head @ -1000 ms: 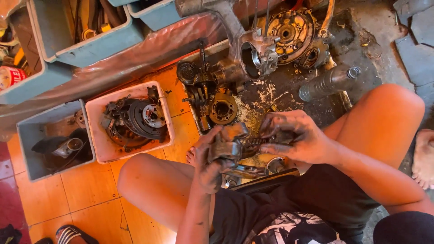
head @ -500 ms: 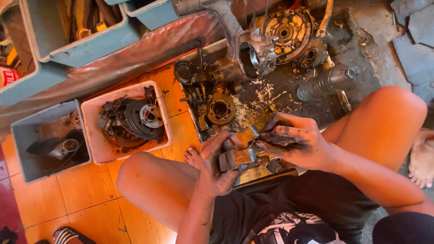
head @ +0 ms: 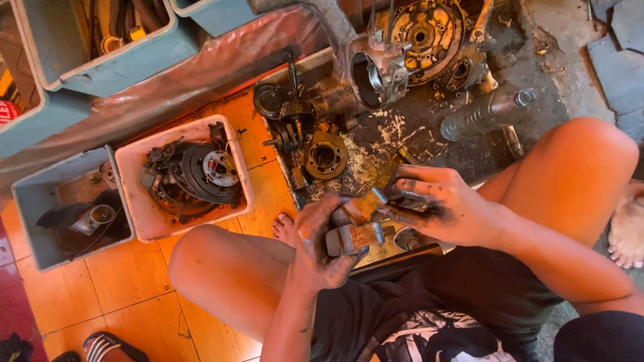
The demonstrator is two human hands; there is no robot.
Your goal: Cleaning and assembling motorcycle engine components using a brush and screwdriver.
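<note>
My left hand (head: 320, 241), black with grease, grips a small grey metal part (head: 354, 236) with a tan block on top, held over my lap. My right hand (head: 436, 204), just as greasy, closes on the right end of the same part with thumb and fingers. Just beyond my hands lies a dirty tray (head: 429, 134) holding a round brass-coloured ring part (head: 326, 155), gears (head: 285, 124) and a large engine casing (head: 409, 47).
A white tub (head: 127, 167) with a dark round clutch-like assembly stands left on the orange tiles. A grey-blue bin (head: 27, 214) sits beside it and more blue bins (head: 114, 64) at the top. A clear plastic bottle (head: 486, 114) lies right of the tray. My bare knees flank the hands.
Both hands have lifted the metal part slightly and turned it; the tan block now shows on top. The view has shifted a little downward.
</note>
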